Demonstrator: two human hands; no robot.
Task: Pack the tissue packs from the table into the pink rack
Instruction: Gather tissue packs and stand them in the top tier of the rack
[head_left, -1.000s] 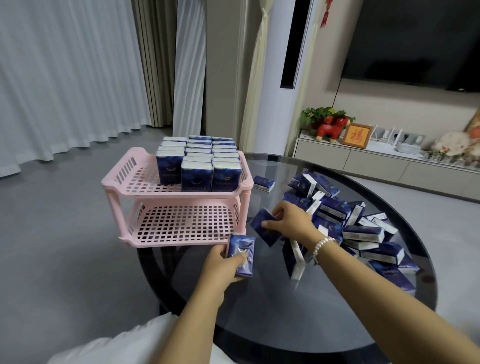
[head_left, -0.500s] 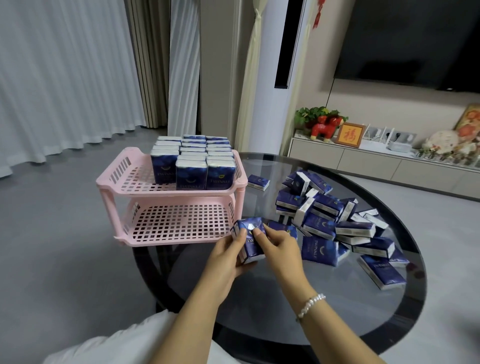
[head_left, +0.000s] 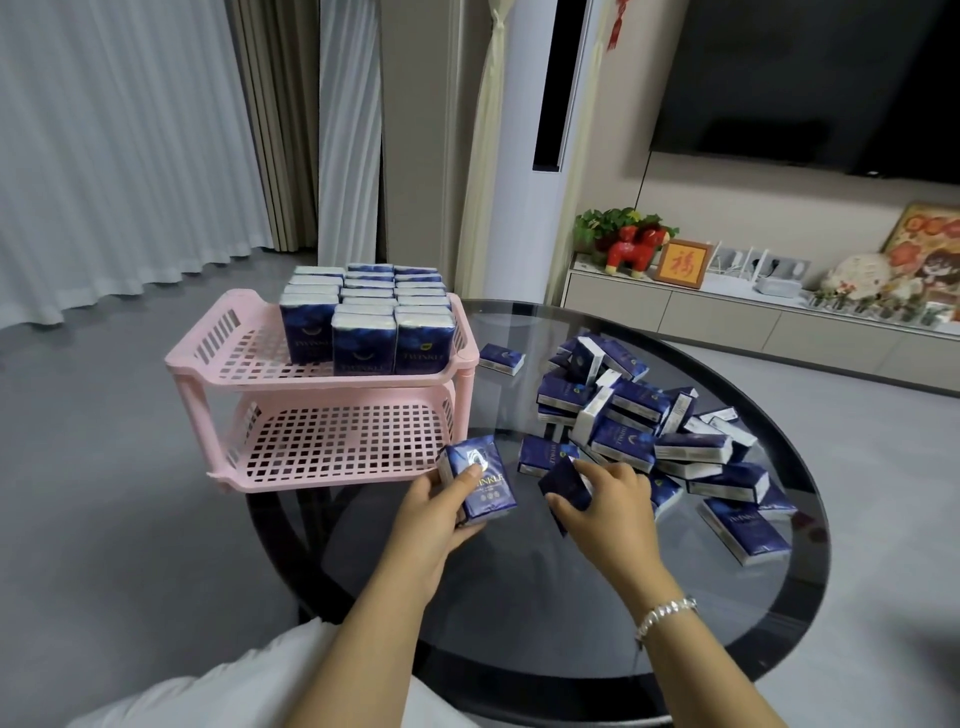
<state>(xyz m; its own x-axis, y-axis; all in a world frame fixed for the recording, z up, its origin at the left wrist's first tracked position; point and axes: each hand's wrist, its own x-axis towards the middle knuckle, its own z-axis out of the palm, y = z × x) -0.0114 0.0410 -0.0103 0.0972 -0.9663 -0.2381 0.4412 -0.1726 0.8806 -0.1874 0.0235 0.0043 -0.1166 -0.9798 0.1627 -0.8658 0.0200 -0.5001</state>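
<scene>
Blue tissue pack (head_left: 480, 486) gripped upright in left hand (head_left: 431, 512), just off lower shelf of pink rack (head_left: 332, 410) at 10 o'clock. Second pack (head_left: 565, 486) pinched by right hand (head_left: 605, 506). Loose heap (head_left: 654, 431) at 2 o'clock on glass table (head_left: 519, 597).

Soft, even indoor light, a bit dim; the glass table (head_left: 519, 597) throws faint pale reflections. Wide-angle bending warps the edges, and detail stays slightly soft.
</scene>
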